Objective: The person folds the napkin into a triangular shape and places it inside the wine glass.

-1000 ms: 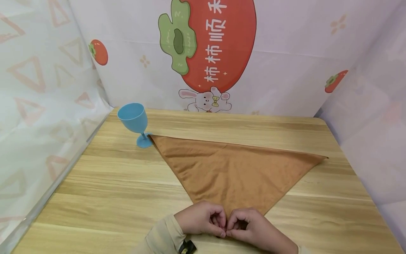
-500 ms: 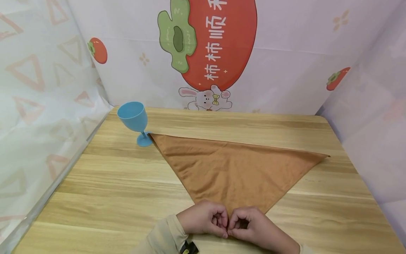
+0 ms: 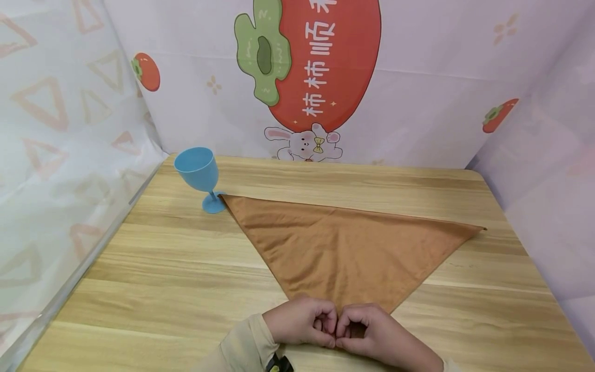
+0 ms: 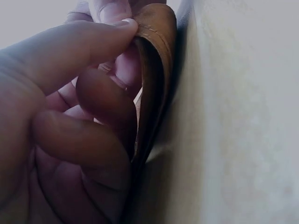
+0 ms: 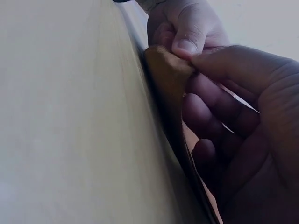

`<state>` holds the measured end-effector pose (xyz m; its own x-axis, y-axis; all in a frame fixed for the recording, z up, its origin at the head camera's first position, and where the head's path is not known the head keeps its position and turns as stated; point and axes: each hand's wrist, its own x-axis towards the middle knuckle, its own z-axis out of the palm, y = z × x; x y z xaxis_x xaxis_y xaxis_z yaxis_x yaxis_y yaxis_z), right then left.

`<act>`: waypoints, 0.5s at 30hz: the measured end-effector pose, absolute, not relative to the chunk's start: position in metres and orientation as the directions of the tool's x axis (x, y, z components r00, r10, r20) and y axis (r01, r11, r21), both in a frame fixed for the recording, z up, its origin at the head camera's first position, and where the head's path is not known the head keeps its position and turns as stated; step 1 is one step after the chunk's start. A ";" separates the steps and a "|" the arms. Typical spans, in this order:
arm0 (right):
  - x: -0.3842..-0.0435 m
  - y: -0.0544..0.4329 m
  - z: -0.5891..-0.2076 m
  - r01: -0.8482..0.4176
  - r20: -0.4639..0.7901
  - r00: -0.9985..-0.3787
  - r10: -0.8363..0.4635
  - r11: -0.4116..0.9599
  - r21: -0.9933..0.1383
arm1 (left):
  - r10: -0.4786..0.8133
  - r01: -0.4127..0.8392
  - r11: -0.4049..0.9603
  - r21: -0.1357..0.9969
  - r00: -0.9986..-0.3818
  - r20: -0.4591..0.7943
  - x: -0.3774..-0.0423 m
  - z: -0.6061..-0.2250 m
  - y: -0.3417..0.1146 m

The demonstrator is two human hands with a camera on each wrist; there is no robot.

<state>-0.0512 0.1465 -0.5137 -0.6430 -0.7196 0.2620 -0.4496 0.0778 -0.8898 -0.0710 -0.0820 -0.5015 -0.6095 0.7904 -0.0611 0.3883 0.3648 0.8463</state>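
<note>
A brown cloth (image 3: 353, 248) lies on the table as a large triangle, its long straight edge at the back and its point toward the person. At that near point, my left hand (image 3: 304, 321) and right hand (image 3: 372, 333) meet, thumbs nearly tip to tip. In the left wrist view, the left thumb and fingers pinch the cloth's edge (image 4: 156, 23), which curls over just off the tabletop. The right wrist view shows the right thumb and fingers pinching the same cloth corner (image 5: 166, 70) beside the other hand's thumb. The remaining fingers curl behind the cloth.
A blue goblet (image 3: 199, 170) stands upright at the back left, its foot right at the cloth's left corner. The wooden table (image 3: 139, 289) is bounded by a printed backdrop (image 3: 418, 103) behind and hanging white sheets at both sides. A black strap (image 3: 279, 363) sits at the left wrist.
Both hands keep their pinch on the cloth's near corner and barely move. The head view shifts slightly; cloth and goblet stay in place.
</note>
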 end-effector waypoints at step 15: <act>-0.050 0.151 -0.512 -0.544 0.263 -0.616 -0.743 0.160 -0.823 | 0.816 0.307 0.285 0.908 -0.574 -0.062 -0.075 -0.501 -0.082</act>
<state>-0.0503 0.1509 -0.5124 -0.6162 -0.7426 0.2625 -0.5442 0.1605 -0.8235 -0.0746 -0.0818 -0.5014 -0.5741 0.8164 -0.0622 0.3071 0.2851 0.9080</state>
